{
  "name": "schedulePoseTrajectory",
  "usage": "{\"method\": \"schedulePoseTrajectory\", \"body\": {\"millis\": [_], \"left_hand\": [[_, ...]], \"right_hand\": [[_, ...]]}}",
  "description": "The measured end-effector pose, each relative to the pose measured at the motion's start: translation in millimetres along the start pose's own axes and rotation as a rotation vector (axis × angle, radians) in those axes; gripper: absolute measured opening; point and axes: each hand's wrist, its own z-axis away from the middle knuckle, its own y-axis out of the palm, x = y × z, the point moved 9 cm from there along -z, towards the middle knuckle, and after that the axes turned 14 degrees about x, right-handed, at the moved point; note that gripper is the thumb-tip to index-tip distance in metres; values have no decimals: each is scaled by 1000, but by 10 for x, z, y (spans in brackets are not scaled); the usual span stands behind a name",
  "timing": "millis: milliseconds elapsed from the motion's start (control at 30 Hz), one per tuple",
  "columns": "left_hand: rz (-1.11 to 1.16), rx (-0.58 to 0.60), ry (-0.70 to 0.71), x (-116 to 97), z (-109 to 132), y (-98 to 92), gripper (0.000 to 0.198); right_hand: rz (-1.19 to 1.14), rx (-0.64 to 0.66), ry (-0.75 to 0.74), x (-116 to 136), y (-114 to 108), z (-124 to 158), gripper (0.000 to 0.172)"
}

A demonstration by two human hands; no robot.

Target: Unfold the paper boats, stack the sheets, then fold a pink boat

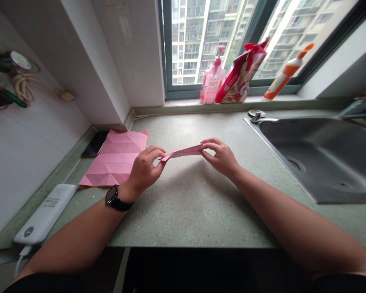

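My left hand [144, 170] and my right hand [220, 158] hold a narrow folded strip of pink paper [183, 152] between them, pinching its two ends with the fingertips. The strip hangs level above the speckled green countertop [183, 211]. Left of my left hand lies a sheet of pink origami paper [114, 158], flat and creased into a pattern of triangles. Its right edge is close to my left hand, not touching it. A black smartwatch [116, 198] sits on my left wrist.
A steel sink [317, 158] with a tap lies to the right. A phone [94, 144] and a white power bank [45, 213] with a cable sit along the left wall. A pink soap bottle [212, 77], a red bag [240, 73] and an orange-capped tube [286, 72] stand on the windowsill.
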Motion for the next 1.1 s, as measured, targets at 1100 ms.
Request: {"method": "schedulePoseTrajectory", "body": {"millis": [1100], "left_hand": [[-105,546,108,-6,36,648,22]], "right_hand": [[181,421,-207,385,597,133,21]]}}
